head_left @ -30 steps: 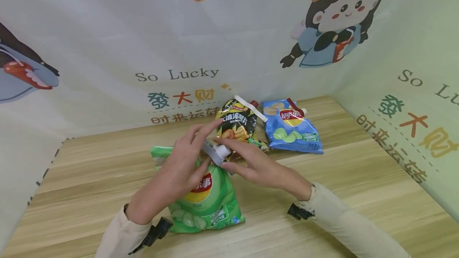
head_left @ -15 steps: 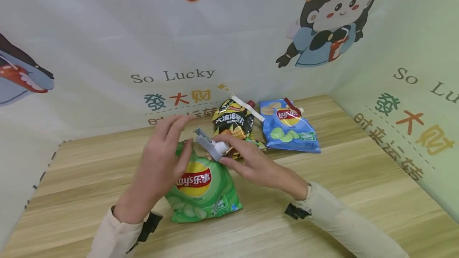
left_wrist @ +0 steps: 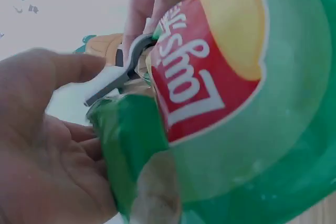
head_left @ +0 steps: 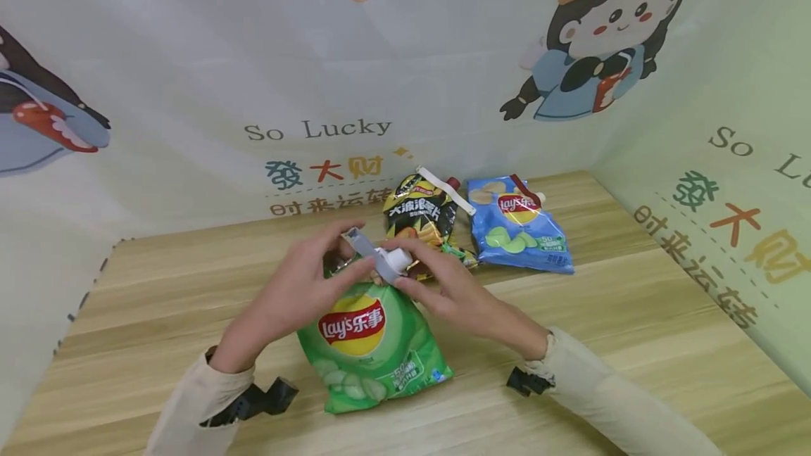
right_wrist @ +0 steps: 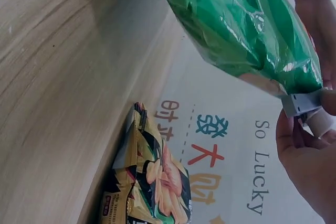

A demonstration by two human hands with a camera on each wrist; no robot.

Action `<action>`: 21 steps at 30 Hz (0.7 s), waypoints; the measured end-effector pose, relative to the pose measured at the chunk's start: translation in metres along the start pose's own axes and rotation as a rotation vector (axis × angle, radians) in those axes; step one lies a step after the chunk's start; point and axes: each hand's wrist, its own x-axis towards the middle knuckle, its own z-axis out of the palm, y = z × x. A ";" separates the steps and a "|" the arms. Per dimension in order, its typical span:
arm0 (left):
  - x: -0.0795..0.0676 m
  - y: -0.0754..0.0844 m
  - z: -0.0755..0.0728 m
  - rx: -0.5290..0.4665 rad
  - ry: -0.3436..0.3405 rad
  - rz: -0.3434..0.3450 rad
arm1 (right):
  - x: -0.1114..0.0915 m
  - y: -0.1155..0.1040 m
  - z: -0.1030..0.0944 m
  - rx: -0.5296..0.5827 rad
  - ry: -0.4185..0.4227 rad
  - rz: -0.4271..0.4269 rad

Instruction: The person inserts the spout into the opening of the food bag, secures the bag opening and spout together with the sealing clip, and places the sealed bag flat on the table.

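A green Lay's chip bag (head_left: 374, 364) lies tilted in front of me, its upper part between my hands. My left hand (head_left: 298, 287) grips its top left corner; in the left wrist view one digit (left_wrist: 157, 192) presses on the bag's front. A grey bag clip (head_left: 372, 253) with a white spout cap (head_left: 399, 260) sits at the bag's top edge. My right hand (head_left: 453, 290) pinches the clip's cap end between thumb and fingers. In the right wrist view the clip's end (right_wrist: 302, 104) meets the green bag's top. Whether the clip is fastened I cannot tell.
Behind stand a black chip bag (head_left: 421, 213) with a white clip (head_left: 446, 192) across its top and a blue Lay's bag (head_left: 519, 234) with a red clip (head_left: 524, 190). The wooden table (head_left: 190, 280) meets a printed curtain (head_left: 190, 90) at the back.
My left hand lifted off the bag to the left, then came back to grip its top corner. The bag's lower end has shifted slightly right. The right hand keeps its pinch on the clip.
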 end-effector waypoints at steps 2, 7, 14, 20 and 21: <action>0.000 0.000 -0.001 -0.010 -0.005 -0.015 | 0.000 -0.001 -0.002 0.022 -0.013 0.031; -0.002 0.006 -0.002 -0.033 0.003 0.003 | -0.002 -0.003 -0.005 0.123 0.013 0.136; -0.002 0.007 0.000 -0.055 -0.006 0.005 | -0.001 -0.004 -0.007 0.050 0.092 0.104; -0.002 0.009 -0.001 -0.069 -0.018 -0.005 | -0.001 -0.009 -0.007 0.086 0.096 0.080; -0.002 0.010 -0.001 -0.073 -0.019 -0.005 | 0.000 -0.010 -0.007 0.098 0.099 0.080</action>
